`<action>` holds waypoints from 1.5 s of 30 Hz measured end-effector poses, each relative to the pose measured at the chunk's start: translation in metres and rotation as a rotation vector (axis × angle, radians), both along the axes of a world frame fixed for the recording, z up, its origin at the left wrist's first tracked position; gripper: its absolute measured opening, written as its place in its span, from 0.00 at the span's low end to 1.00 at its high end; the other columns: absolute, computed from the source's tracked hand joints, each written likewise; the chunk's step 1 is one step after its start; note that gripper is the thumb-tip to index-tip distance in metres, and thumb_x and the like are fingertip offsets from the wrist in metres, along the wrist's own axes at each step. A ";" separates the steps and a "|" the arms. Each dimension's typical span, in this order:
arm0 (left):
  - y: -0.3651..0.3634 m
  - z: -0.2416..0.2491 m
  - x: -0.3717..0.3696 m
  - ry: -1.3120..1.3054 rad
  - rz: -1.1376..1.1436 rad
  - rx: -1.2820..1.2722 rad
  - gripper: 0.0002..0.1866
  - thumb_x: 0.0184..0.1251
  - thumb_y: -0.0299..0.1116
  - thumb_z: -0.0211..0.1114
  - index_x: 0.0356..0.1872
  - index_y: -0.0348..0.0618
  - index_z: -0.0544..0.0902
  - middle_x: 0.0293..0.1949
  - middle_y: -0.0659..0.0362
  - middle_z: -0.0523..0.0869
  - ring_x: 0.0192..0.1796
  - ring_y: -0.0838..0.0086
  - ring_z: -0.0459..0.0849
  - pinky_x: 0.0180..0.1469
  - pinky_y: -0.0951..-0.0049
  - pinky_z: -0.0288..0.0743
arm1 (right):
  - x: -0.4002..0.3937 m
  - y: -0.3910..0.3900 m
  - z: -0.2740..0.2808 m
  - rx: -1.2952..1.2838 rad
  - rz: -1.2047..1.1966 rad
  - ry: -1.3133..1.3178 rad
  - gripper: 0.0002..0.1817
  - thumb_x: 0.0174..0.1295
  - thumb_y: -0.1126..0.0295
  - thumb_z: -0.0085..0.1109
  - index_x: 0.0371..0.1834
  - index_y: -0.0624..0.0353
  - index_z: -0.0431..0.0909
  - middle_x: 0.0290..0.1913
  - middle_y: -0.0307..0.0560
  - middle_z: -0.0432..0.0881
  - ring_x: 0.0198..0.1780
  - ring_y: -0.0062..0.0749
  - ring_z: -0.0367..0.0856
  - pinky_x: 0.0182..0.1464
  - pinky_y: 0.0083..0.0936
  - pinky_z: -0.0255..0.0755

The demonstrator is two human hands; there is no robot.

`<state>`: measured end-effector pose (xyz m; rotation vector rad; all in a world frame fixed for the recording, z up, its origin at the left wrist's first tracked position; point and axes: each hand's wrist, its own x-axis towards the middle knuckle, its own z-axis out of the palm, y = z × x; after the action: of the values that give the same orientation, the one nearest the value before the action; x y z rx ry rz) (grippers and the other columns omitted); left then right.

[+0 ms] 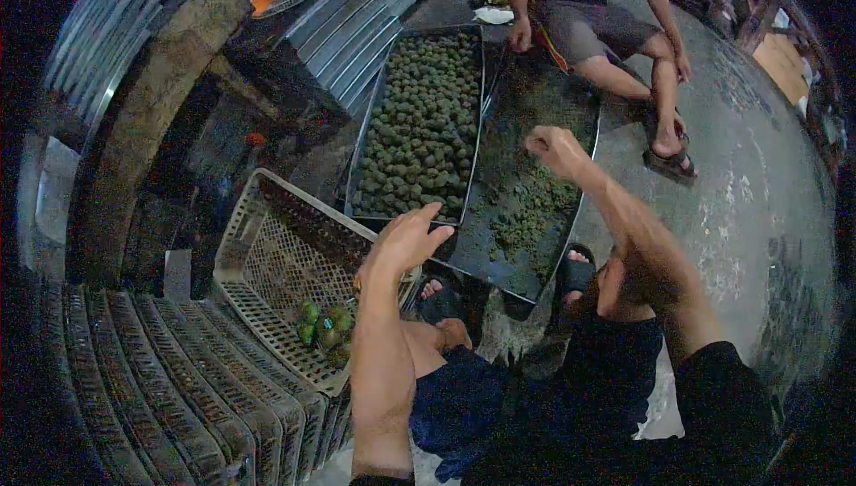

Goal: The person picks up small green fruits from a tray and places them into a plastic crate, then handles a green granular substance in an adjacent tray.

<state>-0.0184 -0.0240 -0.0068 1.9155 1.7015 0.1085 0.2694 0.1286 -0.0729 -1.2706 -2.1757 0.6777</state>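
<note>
My left hand (408,238) hovers by the near end of a long metal tray (359,154) heaped with round greenish-brown balls (419,120). Its fingers are stretched out with the thumb apart, and nothing shows in it. Over the second, darker tray (477,250) is my right hand (559,152), its fingers curled together; whatever they hold, if anything, is hidden. Crumbly green-brown material (526,218) lies spread in that tray below the right hand.
A plastic crate (234,259) with a few green fruit-like items (325,330) stands left of my legs, beside stacked crates (169,379). Another person (588,4) sits at the far end of the trays. Corrugated metal sheets (343,36) stand behind the left tray.
</note>
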 end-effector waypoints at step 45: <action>-0.031 0.002 -0.025 -0.084 0.030 0.136 0.27 0.64 0.45 0.58 0.59 0.38 0.72 0.54 0.44 0.78 0.56 0.51 0.76 0.57 0.58 0.70 | -0.041 -0.136 -0.091 -0.938 -0.173 0.729 0.19 0.65 0.48 0.51 0.37 0.54 0.73 0.30 0.42 0.76 0.25 0.24 0.72 0.25 0.20 0.66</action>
<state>-0.0431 -0.0547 -0.0048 1.9540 1.7060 0.3189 0.2284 -0.0074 -0.1642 -1.2792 -1.1247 1.8564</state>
